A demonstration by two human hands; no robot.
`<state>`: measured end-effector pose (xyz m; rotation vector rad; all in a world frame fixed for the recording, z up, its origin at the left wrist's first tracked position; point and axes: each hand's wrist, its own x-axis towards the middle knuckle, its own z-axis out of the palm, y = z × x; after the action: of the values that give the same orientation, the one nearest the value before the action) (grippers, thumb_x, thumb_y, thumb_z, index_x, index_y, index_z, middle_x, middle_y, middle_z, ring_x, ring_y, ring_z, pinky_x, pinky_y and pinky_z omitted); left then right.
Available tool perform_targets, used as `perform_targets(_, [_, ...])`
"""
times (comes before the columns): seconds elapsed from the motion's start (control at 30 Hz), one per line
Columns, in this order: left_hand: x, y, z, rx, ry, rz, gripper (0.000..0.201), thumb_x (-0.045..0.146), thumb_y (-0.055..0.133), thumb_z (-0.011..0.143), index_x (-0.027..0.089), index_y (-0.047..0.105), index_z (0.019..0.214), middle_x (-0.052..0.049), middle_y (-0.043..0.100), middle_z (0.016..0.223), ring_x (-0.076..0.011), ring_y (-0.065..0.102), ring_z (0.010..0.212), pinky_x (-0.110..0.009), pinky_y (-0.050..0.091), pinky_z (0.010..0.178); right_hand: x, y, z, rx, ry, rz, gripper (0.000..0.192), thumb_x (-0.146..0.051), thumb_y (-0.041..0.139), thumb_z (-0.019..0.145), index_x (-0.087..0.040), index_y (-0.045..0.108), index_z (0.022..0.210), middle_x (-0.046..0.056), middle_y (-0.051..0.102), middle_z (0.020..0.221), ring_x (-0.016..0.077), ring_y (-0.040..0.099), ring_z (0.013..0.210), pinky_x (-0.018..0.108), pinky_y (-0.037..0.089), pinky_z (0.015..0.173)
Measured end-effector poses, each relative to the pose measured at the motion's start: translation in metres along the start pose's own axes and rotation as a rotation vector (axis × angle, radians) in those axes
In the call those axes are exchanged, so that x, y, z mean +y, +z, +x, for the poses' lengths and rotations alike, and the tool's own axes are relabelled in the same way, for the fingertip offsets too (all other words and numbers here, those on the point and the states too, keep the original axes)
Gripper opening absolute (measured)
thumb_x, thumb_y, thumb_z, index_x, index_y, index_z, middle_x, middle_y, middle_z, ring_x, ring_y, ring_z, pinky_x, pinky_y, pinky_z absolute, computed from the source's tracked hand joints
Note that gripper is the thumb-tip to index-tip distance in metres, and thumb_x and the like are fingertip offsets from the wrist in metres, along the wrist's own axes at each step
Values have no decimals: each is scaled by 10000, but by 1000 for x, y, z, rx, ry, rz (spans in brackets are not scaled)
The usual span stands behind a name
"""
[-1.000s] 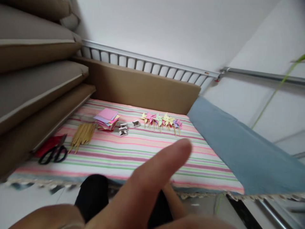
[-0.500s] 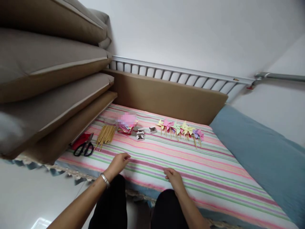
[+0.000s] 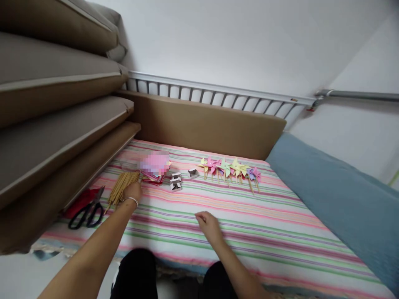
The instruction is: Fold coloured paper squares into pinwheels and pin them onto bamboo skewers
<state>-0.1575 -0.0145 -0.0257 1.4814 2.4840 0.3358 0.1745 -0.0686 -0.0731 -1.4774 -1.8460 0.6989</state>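
Note:
My left hand (image 3: 133, 192), with a bracelet on the wrist, reaches out over the striped cloth (image 3: 218, 216) and sits at the near end of a bundle of thin wooden sticks (image 3: 122, 186); whether it grips any I cannot tell. Just beyond it lies a stack of coloured paper squares (image 3: 154, 166). My right hand (image 3: 208, 222) rests on the cloth with fingers loosely curled and nothing in it. A row of small paper pinwheels (image 3: 230, 168) lies further back to the right.
Black scissors (image 3: 88, 211) lie on a red sheet at the left edge. Small metal boxes (image 3: 175, 182) sit between the paper stack and pinwheels. Brown cushions (image 3: 56, 116) are stacked at left, a brown board (image 3: 205, 124) stands behind, a blue cover (image 3: 330, 199) lies at right.
My left hand has moved forward and left from the cloth's near edge to the stick bundle. My right hand has shifted slightly left. A second ago one hand was close to the camera.

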Motion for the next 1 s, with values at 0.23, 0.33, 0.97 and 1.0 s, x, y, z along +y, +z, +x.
perform_targets(0.23, [-6,10,-9,-62,-16,69,280,219,435,850,57,648,930,-199,670,919,-273,634,895,-367,464,737,-41,47,80,-19,-22,-109,254,-227,497,800,-231,678,977,39,706,901,181,643,795,274,471,708])
perform_targets(0.33, [-9,16,-20,-65,-5,75,253,225,471,793,89,667,877,-198,690,886,-283,649,877,-333,450,704,-60,61,100,-28,-24,-165,249,-220,518,796,-245,676,987,47,709,892,205,642,818,287,459,703])
perform_targets(0.97, [-19,62,-62,285,69,75,359,395,249,914,186,534,852,-76,657,785,-221,642,667,-272,318,492,-153,86,213,-211,-363,-409,340,-288,634,772,-167,608,1089,91,606,1158,220,542,1085,387,394,958])
perform_targets(1.0, [-19,62,-62,286,64,76,367,398,243,915,185,535,853,-78,657,786,-220,641,666,-271,318,492,-152,88,214,-222,-357,-417,321,-308,605,806,-163,594,1093,87,599,1157,217,548,1072,412,403,947])
